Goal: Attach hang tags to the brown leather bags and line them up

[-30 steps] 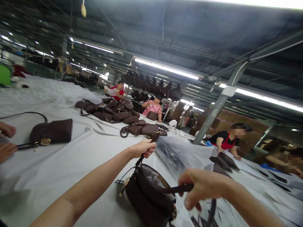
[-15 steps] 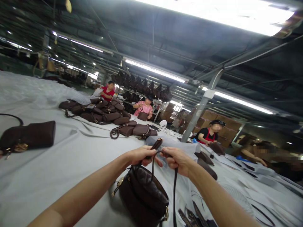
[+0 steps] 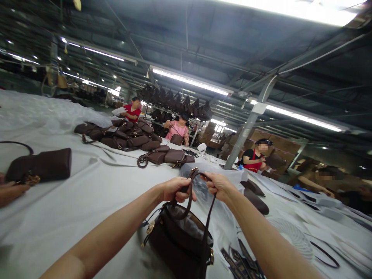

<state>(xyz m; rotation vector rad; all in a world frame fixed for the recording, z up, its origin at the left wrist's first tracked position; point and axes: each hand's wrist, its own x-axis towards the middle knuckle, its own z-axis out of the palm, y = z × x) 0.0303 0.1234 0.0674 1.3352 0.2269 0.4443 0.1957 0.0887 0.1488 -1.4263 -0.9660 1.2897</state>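
Note:
A dark brown handbag (image 3: 180, 248) stands right in front of me, its top open and pale lining or filling showing inside. Gold fittings hang at both of its sides. Above its opening, my left hand (image 3: 176, 190) is closed round a brown strap (image 3: 190, 193) near a gold buckle. My right hand (image 3: 217, 186) pinches the same looped strap a little to the right, and its long end runs down along the bag's right side. Clear plastic sheeting (image 3: 223, 221) lies behind and beside the bag.
Another brown bag (image 3: 43, 164) is at the left, with another person's hand (image 3: 14, 192) at it. Many bags lie in a pile (image 3: 124, 135) on the white-covered table (image 3: 101, 201). Dark straps (image 3: 241, 259) and a white fan-like grille (image 3: 293, 236) lie at the right. Co-workers stand beyond.
My hands have moved slightly apart, drawing the strap into a wider arch between them. The strap's hanging end has swung against the bag. At the left, another person's hand has come further into view.

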